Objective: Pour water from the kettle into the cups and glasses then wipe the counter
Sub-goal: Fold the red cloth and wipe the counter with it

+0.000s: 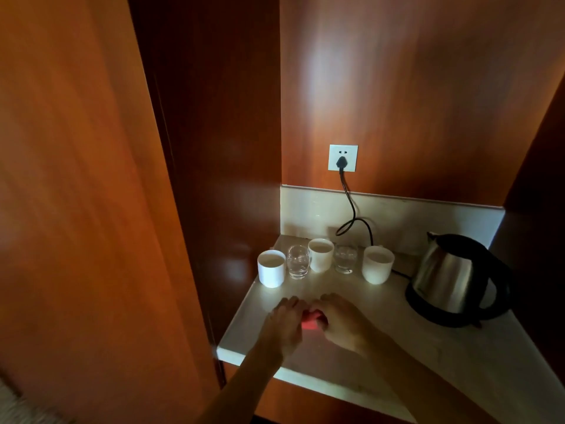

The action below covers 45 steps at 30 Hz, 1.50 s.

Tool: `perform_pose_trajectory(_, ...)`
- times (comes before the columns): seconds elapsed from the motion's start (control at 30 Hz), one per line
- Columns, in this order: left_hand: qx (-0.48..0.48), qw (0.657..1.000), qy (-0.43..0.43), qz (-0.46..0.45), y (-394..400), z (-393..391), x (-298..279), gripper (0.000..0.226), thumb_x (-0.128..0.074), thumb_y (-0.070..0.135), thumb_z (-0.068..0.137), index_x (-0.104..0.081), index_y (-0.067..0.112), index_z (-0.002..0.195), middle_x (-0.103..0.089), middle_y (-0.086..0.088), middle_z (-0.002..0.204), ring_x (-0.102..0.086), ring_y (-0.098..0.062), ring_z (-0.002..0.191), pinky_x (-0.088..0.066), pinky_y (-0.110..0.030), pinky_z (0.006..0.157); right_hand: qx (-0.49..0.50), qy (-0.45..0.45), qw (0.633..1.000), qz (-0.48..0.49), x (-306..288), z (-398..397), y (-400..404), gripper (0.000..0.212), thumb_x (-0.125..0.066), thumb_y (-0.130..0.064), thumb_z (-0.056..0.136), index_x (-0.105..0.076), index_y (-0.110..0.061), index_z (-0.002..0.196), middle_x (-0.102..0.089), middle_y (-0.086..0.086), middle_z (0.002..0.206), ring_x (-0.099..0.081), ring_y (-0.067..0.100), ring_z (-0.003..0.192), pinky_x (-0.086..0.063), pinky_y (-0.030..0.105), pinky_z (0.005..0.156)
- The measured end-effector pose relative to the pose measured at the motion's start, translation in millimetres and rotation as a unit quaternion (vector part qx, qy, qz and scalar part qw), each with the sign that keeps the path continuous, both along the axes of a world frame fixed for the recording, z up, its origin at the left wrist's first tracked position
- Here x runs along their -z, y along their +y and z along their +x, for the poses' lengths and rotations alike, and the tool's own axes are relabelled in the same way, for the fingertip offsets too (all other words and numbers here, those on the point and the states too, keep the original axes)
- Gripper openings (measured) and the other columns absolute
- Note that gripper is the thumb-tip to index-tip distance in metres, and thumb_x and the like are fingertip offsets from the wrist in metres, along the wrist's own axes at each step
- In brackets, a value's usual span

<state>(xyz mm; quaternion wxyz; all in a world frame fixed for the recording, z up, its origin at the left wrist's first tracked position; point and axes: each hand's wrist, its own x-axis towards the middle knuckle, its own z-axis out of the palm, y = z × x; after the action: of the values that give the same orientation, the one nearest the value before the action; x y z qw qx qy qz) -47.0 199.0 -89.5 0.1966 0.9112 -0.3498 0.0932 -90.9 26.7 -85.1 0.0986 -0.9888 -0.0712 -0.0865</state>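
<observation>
At lower centre, a small red cloth [310, 321] is pressed onto the pale stone counter [428, 362] between the left hand [286, 322] and right hand [341, 324]; whether either grips it cannot be told. Wiping is judged in hand, so sweeping strokes short of the vessels are called for next. Behind stand three white cups [271, 268] and two clear glasses [298, 261], apparently filled, with the steel, black-handled kettle [452, 276] parked at right.

Walls [91, 179]: glossy red-brown wood, smooth. Counter [443, 356]: pale polished stone, faint sheen. Kettle [443, 273], right: brushed steel body, black plastic handle and base. Cups [271, 268]: white glazed ceramic. Glasses [298, 261]: clear glass. Socket [342, 157]: white plastic.

No legible text anywhere.
</observation>
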Motion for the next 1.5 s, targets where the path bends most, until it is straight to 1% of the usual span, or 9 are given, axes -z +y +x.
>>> perform_pose_trajectory(0.1, 0.020, 0.999, 0.024, -0.014, -8, 7, -8, 0.016, -0.052, 0.013, 0.087, -0.060, 0.016, 0.100, -0.056, 0.000, 0.103, -0.055, -0.020, 0.097, -0.051, -0.041, 0.079, -0.028, -0.081, 0.992, -0.095, -17, -5, -10, 0.010, -0.064, -0.025, 0.089, -0.073, -0.020, 0.088, -0.069, 0.003, 0.087, -0.066, 0.025, 0.082, -0.056, 0.040, 0.070)
perform_pose_trajectory(0.17, 0.028, 0.997, 0.066, 0.032, -11, 3, -15, 0.016, -0.054, 0.021, 0.088, -0.061, 0.020, 0.102, -0.055, 0.000, 0.106, -0.054, -0.020, 0.101, -0.050, -0.036, 0.080, -0.029, -0.035, 0.992, -0.118, -22, -11, -9, 0.025, -0.055, -0.031, 0.096, -0.072, -0.014, 0.091, -0.068, 0.006, 0.095, -0.064, 0.026, 0.089, -0.054, 0.040, 0.077)
perform_pose_trajectory(0.27, 0.003, 0.995, 0.071, 0.066, -13, -6, -7, 0.027, -0.052, 0.036, 0.088, -0.059, 0.022, 0.110, -0.055, 0.001, 0.111, -0.053, -0.019, 0.107, -0.049, -0.035, 0.083, -0.006, 0.030, 0.996, -0.085, -9, -16, -7, 0.034, -0.046, -0.035, 0.102, -0.071, -0.012, 0.104, -0.066, 0.009, 0.111, -0.063, 0.026, 0.102, -0.053, 0.039, 0.086)
perform_pose_trajectory(0.4, -0.005, 0.999, 0.017, 0.031, -22, -23, 45, 0.036, -0.037, 0.037, 0.091, -0.059, 0.025, 0.117, -0.057, 0.003, 0.111, -0.054, -0.018, 0.104, -0.051, -0.035, 0.087, 0.044, -0.009, 0.998, -0.043, 45, -31, 5, 0.028, -0.066, -0.025, 0.080, -0.074, -0.014, 0.104, -0.069, 0.004, 0.106, -0.070, 0.023, 0.097, -0.059, 0.032, 0.077)
perform_pose_trajectory(0.6, 0.012, 0.998, -0.034, -0.058, -26, -14, 79, 0.040, -0.043, 0.036, 0.094, -0.065, 0.016, 0.121, -0.066, 0.001, 0.120, -0.060, -0.017, 0.114, -0.049, -0.032, 0.100, 0.082, -0.051, 0.995, 0.021, 73, -23, 0, 0.048, -0.045, -0.032, 0.087, -0.076, -0.008, 0.116, -0.073, 0.011, 0.118, -0.073, 0.025, 0.104, -0.062, 0.029, 0.078)
perform_pose_trajectory(0.9, -0.034, 0.998, -0.013, -0.050, -69, 56, 74, 0.044, -0.036, 0.037, 0.089, -0.067, 0.019, 0.114, -0.067, 0.003, 0.114, -0.060, -0.019, 0.108, -0.052, -0.030, 0.090, 0.098, -0.085, 0.987, 0.092, 61, 43, -26, 0.020, -0.066, -0.013, 0.090, -0.070, -0.008, 0.109, -0.069, 0.007, 0.110, -0.072, 0.026, 0.095, -0.057, 0.032, 0.076)
perform_pose_trajectory(1.03, -0.045, 0.998, -0.022, -0.028, -69, 54, 60, 0.031, -0.043, 0.033, 0.088, -0.070, 0.022, 0.098, -0.068, 0.002, 0.100, -0.063, -0.022, 0.099, -0.052, -0.031, 0.081, 0.117, 0.005, 0.991, 0.063, 44, 43, -24, 0.033, -0.057, -0.016, 0.098, -0.059, -0.005, 0.129, -0.059, 0.014, 0.134, -0.064, 0.036, 0.111, -0.050, 0.041, 0.086)
perform_pose_trajectory(1.3, -0.063, 0.992, 0.022, 0.104, -58, -11, 23, 0.032, -0.049, 0.027, 0.093, -0.059, 0.020, 0.122, -0.060, -0.004, 0.117, -0.060, -0.027, 0.108, -0.050, -0.037, 0.084, 0.099, 0.026, 0.994, -0.041, 31, 3, -6, 0.028, -0.056, -0.020, 0.096, -0.065, -0.012, 0.121, -0.067, 0.009, 0.120, -0.066, 0.031, 0.110, -0.052, 0.039, 0.087)
perform_pose_trajectory(1.5, -0.092, 0.994, 0.013, 0.050, -56, -7, 48, 0.032, -0.051, 0.021, 0.095, -0.056, 0.017, 0.126, -0.058, -0.004, 0.122, -0.052, -0.027, 0.119, -0.053, -0.037, 0.082, 0.054, -0.072, 0.995, 0.038, 72, -2, -10, 0.035, -0.069, -0.011, 0.084, -0.069, -0.002, 0.118, -0.070, 0.015, 0.115, -0.065, 0.034, 0.110, -0.059, 0.041, 0.090)
